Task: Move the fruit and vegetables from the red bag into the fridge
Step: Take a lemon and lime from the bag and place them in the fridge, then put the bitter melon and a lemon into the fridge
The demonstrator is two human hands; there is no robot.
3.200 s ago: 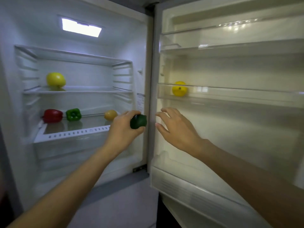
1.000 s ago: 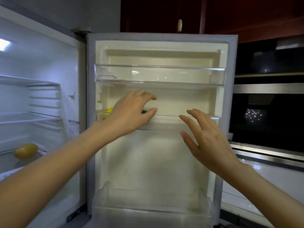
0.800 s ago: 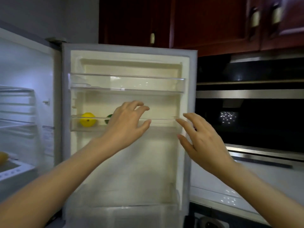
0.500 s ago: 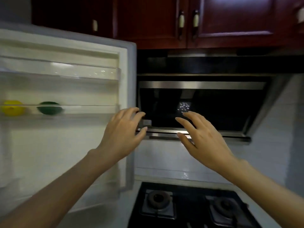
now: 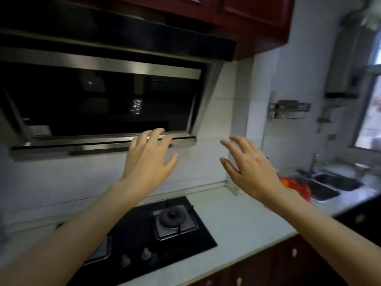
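Head camera looks across a kitchen tabletop. Left hand and right hand are both raised in the air, each grip apart with fingers spread, holding nothing. Just beyond the right hand, partly hidden behind its wrist, the red bag lies beside the sink. Below the left hand sits the stove; behind its fingertips, the range hood.

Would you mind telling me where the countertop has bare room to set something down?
The widest bare patch of countertop lies between the gas hob and the red bag, under the right hand. It is crowded toward the sink, where the bag sits at the basin's edge. Both hands, the left hand too, hold nothing.
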